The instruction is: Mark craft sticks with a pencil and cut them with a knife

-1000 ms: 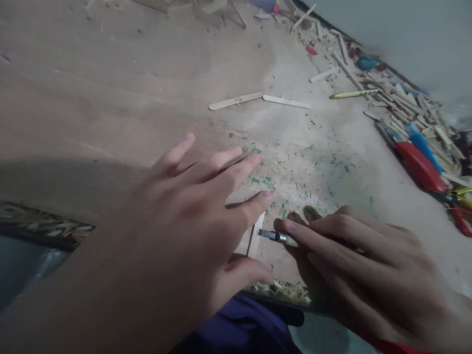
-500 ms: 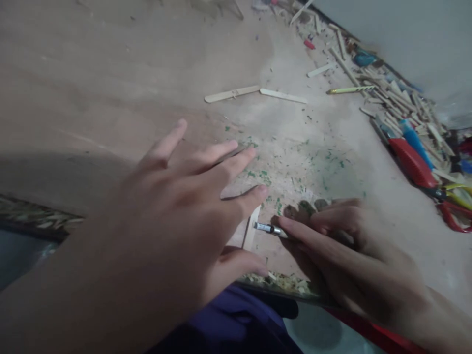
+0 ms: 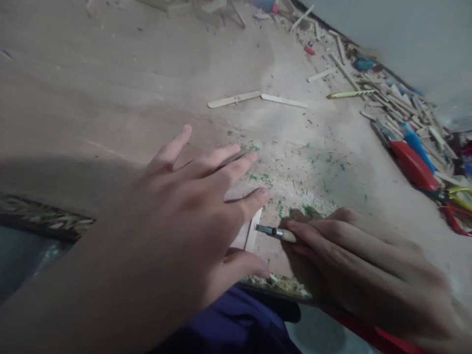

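Fingers spread, my left hand [image 3: 199,206] lies over a pale wooden craft stick [image 3: 252,233], its thumb and index finger on either side of the stick's visible part. The hand hides the rest of that stick. My right hand [image 3: 354,260] is closed round the wooden handle of a small wood chisel [image 3: 275,232]. The chisel points left, and its flat metal tip meets the stick between my left thumb and index finger. Green shavings [image 3: 265,179] are scattered on the wooden table [image 3: 92,93] around the fingertips.
Two craft sticks [image 3: 236,99] lie nearly end to end beyond my left hand. Red-handled pliers [image 3: 413,164], a blue tube [image 3: 418,145], a yellow drill-like rod [image 3: 348,94] and heaped stick scraps [image 3: 405,105] line the right side. Chips [image 3: 287,285] gather along the near table edge.
My right hand has turned slightly, its fingers drawn closer together round the chisel. The chisel tip stays at the stick. My left hand keeps its place on the stick; the view has shifted slightly.
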Action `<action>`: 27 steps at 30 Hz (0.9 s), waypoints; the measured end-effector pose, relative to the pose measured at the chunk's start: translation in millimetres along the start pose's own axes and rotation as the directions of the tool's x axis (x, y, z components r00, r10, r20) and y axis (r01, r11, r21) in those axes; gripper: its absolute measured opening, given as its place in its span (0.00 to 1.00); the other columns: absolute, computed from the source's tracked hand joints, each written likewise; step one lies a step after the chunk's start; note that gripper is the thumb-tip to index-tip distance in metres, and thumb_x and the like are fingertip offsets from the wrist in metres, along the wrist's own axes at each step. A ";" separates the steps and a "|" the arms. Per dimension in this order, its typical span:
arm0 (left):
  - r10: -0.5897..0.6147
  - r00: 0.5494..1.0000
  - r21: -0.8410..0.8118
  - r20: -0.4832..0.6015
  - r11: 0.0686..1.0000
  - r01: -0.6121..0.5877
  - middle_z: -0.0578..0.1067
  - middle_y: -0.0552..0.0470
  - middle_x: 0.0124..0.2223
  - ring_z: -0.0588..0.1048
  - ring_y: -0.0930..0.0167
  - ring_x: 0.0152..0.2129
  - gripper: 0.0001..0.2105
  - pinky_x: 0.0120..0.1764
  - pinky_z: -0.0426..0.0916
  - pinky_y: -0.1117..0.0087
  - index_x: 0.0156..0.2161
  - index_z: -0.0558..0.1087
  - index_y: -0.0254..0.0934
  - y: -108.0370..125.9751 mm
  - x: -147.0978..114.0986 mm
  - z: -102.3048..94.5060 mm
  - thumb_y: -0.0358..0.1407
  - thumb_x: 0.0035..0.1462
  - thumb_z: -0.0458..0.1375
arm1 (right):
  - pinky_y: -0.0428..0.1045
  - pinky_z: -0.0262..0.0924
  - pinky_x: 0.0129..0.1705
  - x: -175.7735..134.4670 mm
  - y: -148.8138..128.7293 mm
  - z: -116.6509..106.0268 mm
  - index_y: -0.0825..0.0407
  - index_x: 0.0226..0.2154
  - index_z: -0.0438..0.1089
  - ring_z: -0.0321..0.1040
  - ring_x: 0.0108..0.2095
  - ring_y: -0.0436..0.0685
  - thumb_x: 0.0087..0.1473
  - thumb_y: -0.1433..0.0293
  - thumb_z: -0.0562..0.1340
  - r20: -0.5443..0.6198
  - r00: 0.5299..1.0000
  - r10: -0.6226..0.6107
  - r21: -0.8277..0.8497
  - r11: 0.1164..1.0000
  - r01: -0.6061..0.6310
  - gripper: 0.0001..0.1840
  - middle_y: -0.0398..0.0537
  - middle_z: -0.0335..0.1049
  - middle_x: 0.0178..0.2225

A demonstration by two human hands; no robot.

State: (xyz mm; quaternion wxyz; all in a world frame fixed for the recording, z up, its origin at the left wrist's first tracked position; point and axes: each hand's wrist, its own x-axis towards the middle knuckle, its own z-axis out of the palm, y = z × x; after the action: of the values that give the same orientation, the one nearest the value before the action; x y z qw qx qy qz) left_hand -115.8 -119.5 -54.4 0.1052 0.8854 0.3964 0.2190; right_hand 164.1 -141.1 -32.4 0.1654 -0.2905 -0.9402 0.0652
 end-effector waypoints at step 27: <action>0.007 0.999 -0.001 0.048 1.000 -0.007 0.73 0.44 0.71 0.70 0.50 0.71 0.28 0.75 0.56 0.31 0.63 0.80 0.48 -3.2 2.3 -4.5 0.61 0.71 0.54 | 0.45 0.68 0.24 24.1 -0.9 -14.1 0.56 0.56 0.72 0.81 0.29 0.50 0.74 0.79 0.58 0.146 0.985 0.095 0.148 0.982 -0.116 0.12 0.54 0.85 0.43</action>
State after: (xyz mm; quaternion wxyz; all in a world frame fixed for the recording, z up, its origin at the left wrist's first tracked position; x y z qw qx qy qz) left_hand -118.7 -115.7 -50.9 0.1145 0.8917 0.3905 0.1980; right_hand 149.8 -127.7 -12.5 0.1182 -0.3210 -0.9247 0.1673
